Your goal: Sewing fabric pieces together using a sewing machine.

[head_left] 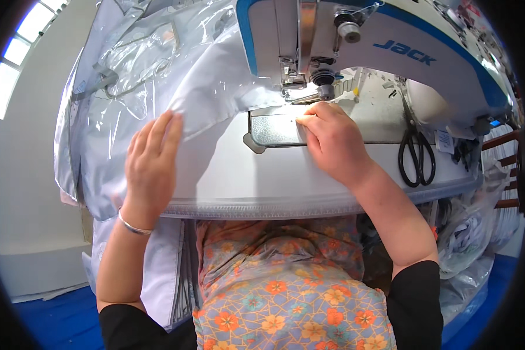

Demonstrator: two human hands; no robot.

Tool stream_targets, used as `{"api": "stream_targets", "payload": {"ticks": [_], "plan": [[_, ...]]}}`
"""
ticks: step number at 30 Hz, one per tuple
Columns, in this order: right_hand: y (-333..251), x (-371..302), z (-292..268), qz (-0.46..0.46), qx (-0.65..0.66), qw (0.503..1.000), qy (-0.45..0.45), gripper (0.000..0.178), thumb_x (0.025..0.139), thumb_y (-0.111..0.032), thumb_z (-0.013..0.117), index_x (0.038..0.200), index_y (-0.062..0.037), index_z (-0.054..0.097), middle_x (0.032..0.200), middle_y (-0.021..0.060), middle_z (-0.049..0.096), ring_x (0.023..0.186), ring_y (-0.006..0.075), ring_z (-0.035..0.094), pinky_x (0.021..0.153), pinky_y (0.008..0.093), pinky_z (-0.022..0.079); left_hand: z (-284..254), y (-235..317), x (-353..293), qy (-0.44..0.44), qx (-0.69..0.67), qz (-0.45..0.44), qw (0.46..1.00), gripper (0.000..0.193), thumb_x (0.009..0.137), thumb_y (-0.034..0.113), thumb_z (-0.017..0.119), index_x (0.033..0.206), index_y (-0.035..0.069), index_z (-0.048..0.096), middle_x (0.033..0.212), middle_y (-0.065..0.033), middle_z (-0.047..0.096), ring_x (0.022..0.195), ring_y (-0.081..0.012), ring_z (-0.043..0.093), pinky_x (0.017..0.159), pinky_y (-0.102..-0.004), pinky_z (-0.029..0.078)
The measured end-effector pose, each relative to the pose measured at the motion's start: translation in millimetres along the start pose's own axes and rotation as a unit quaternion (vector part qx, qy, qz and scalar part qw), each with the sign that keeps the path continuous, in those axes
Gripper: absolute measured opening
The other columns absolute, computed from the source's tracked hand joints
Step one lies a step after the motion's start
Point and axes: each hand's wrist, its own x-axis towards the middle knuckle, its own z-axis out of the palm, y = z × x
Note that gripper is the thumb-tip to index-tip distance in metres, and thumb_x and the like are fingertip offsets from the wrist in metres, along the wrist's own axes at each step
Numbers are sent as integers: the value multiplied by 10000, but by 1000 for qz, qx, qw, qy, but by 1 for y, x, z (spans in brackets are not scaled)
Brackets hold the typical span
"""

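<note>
Cloth (210, 84), white and glossy, on the left part of the white table (309, 181). Lay ahead and to the right of the left hand (151, 160), with a long axis slanting away and rightward, from just by those fingertips toward the presser foot (287, 98) of the sewing machine (402, 29). Came nearest the left hand along the lower edge; narrowed, at the lit end, to a spot just beyond and left of the right hand (335, 137).

On the left, fingers long, nearly straight and side by side, with nothing visible in the grasp. On the right, over the metal plate (274, 129) and nearer the presser foot, thumb and forefinger drawn into a narrow pinch, other fingers curled. Could not tell whether anything thin sat between those tips. Farther right, black scissors (417, 151), well apart from both hands.

Blurred at the left fingertips: could not tell touching from mere overlap with the cloth. Washed out in glare around the presser foot, so no clear sight of the cloth's end there. Confused at upper left by shiny clear plastic (157, 52). Cut off at the top: much of the machine's head.
</note>
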Motion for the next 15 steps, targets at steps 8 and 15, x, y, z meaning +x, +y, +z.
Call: {"api": "stream_targets", "payload": {"ticks": [8,15], "plan": [[7,-8,-2,12,6,1000,-16,182,793,29,657,959,-39,685,953,79,622,919,286,625,803,390,529,5,-14,-30,-115,-71,-43,990,420,798,-18,575,1195,67,682,1013,-91,617,909,-273,644,780,-393,536],[11,-9,-7,27,17,999,-27,210,798,-3,679,1004,-38,685,1007,84,632,958,293,624,834,396,529,-24,-1,-17,-217,-137,32,966,446,777,-63,575,1191,77,665,915,-111,585,795,-312,631,709,-410,527]]}}
